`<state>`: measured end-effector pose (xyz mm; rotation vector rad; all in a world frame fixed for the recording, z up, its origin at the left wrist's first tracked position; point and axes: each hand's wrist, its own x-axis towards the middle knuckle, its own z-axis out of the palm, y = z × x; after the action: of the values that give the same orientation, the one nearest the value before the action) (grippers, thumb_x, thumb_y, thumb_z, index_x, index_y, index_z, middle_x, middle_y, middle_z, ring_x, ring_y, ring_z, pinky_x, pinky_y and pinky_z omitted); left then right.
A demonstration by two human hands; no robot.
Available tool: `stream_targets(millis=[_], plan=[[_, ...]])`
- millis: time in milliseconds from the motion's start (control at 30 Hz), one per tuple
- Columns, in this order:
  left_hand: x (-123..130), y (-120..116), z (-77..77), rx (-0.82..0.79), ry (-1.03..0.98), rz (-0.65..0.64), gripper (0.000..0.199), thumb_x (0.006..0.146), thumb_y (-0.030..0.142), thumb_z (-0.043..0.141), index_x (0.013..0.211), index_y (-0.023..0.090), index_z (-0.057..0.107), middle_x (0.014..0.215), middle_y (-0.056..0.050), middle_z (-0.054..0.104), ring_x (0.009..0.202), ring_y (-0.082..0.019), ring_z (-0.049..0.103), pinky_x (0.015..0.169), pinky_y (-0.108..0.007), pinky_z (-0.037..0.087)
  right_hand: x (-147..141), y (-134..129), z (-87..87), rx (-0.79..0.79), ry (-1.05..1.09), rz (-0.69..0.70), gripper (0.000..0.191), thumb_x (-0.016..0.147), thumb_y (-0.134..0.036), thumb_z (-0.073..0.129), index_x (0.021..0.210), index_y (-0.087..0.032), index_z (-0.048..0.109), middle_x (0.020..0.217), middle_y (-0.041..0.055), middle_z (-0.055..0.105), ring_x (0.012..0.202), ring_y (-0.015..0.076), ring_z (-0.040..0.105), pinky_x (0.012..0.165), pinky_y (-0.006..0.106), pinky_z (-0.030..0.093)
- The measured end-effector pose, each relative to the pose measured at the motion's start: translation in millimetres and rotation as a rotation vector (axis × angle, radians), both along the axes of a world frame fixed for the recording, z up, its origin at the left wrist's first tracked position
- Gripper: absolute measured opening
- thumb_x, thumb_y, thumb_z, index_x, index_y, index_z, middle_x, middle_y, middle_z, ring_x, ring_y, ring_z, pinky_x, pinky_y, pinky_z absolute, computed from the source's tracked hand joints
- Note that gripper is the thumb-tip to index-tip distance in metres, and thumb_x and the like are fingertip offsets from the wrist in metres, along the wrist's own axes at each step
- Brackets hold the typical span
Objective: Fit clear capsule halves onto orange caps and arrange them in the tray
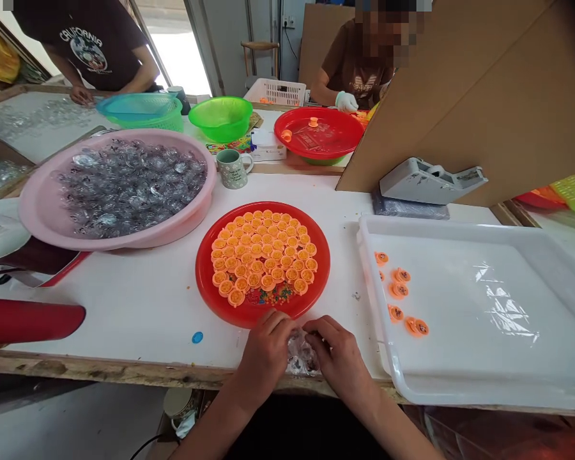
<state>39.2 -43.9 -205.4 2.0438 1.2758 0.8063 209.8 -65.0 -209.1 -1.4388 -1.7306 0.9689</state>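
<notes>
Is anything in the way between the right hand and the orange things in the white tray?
Only the raised side of the white tray stands between the right hand and the orange pieces. Nothing else visible does.

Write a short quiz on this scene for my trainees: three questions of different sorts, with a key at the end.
1. Fill the gap: the nearer red plate holds many ____ pieces.
2. True or false: the lettered mug stands to the right of the pink basin, as seen in the picture.
3. Short answer: what shows between the left hand and the right hand?

Key:
1. orange
2. true
3. clear plastic
</notes>
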Motion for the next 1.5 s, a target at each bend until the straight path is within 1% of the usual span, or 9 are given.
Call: stream_targets(millis=[167, 333, 400, 633, 867, 1100, 1233, 1400, 1500], plan=[[10.9, 9.3, 9.9, -0.388, -0.238, 0.229, 0.013, 0.082, 0.016, 0.055, 0.072, 0.019, 0.062, 0.07, 0.0, 0.064, 0.068, -0.015, 0.059, 0.065, -0.025, 0.046, 2.6, -2.2, 11.7, 0.114, 0.065, 0.033, 0.035, 0.092, -0.009, 0.043, 0.119, -0.024, 0.06, 0.107, 0.008, 0.06, 0.097, 0.0179, 0.061, 0.082, 0.03, 0.052], [16.5, 7.2, 26.0, -0.738, -0.335, 0.153, 0.01, 0.075, 0.015, 0.057, 0.069, 0.018, 0.065, 0.063, 0.002, 0.064, 0.058, -0.013, 0.057, 0.055, -0.022, 0.043, 5.5, -5.7, 20.2, 0.173, 0.1, 0.192, 0.028, 0.095, -0.011, 0.043, 0.103, -0.025, 0.066, 0.103, 0.0062, 0.06, 0.092, 0.0151, 0.062, 0.079, 0.026, 0.052], [9.3, 9.3, 25.2, -0.629, -0.25, 0.205, 0.012, 0.076, 0.017, 0.057, 0.07, 0.018, 0.066, 0.063, 0.001, 0.065, 0.057, -0.014, 0.059, 0.055, -0.023, 0.045, 8.9, -7.1, 15.5, 0.156, 0.097, 0.193, 0.022, 0.095, -0.014, 0.045, 0.093, -0.023, 0.065, 0.096, 0.0058, 0.062, 0.086, 0.0155, 0.063, 0.075, 0.025, 0.052], [-60.2, 28.7, 3.8, -0.138, 0.152, 0.753, 0.014, 0.081, 0.029, 0.06, 0.09, 0.019, 0.061, 0.096, -0.009, 0.062, 0.098, -0.029, 0.053, 0.088, -0.045, 0.042, 11.7, -9.6, -12.8, -0.071, 0.057, 0.096, 0.016, 0.093, -0.027, 0.052, 0.101, -0.024, 0.065, 0.089, 0.0047, 0.07, 0.078, 0.0193, 0.066, 0.07, 0.029, 0.053], [-64.6, 31.0, -12.0, -0.041, 0.326, 0.669, 0.006, 0.078, 0.02, 0.062, 0.084, 0.02, 0.063, 0.089, -0.006, 0.06, 0.096, -0.028, 0.052, 0.084, -0.042, 0.041, 5.0, -6.0, -8.8, -0.203, 0.121, -0.02, 0.014, 0.088, -0.036, 0.057, 0.089, -0.022, 0.062, 0.072, 0.0004, 0.064, 0.063, 0.0163, 0.057, 0.061, 0.027, 0.047], [-49.2, 29.6, -2.7, -0.085, 0.254, 0.629, 0.012, 0.076, 0.025, 0.065, 0.077, 0.02, 0.055, 0.082, -0.002, 0.061, 0.081, -0.021, 0.058, 0.072, -0.033, 0.047, 9.9, -5.2, -17.4, -0.348, 0.256, -0.092, 0.023, 0.083, -0.043, 0.063, 0.084, -0.02, 0.06, 0.065, -0.0023, 0.054, 0.058, 0.0139, 0.049, 0.054, 0.025, 0.039], [-33.0, 29.2, 11.1, -0.364, -0.087, 0.551, 0.019, 0.071, 0.03, 0.071, 0.077, 0.019, 0.056, 0.075, 0.002, 0.062, 0.069, -0.015, 0.06, 0.063, -0.026, 0.049, 7.3, -0.7, -12.5, -0.458, 0.465, -0.065, 0.028, 0.081, -0.047, 0.066, 0.08, -0.02, 0.059, 0.062, -0.0028, 0.054, 0.056, 0.0124, 0.048, 0.052, 0.023, 0.037], [-14.9, 37.6, 19.9, -0.768, -0.633, 0.439, 0.045, 0.067, 0.031, 0.076, 0.109, 0.019, 0.064, 0.099, -0.005, 0.067, 0.089, -0.019, 0.064, 0.072, -0.029, 0.055, 6.5, 7.3, -6.2, -0.493, 0.586, -0.055, 0.03, 0.078, -0.047, 0.071, 0.079, -0.019, 0.059, 0.062, -0.0034, 0.054, 0.055, 0.0107, 0.046, 0.051, 0.022, 0.036], [-8.1, 42.1, 17.7, -0.845, -0.726, 0.401, 0.034, 0.064, 0.03, 0.079, 0.092, 0.016, 0.069, 0.102, -0.007, 0.067, 0.089, -0.02, 0.064, 0.074, -0.03, 0.056, 10.7, 9.9, -9.0, -0.503, 0.599, -0.071, 0.032, 0.077, -0.049, 0.072, 0.084, -0.02, 0.061, 0.063, -0.0031, 0.054, 0.056, 0.0118, 0.047, 0.052, 0.023, 0.037]])
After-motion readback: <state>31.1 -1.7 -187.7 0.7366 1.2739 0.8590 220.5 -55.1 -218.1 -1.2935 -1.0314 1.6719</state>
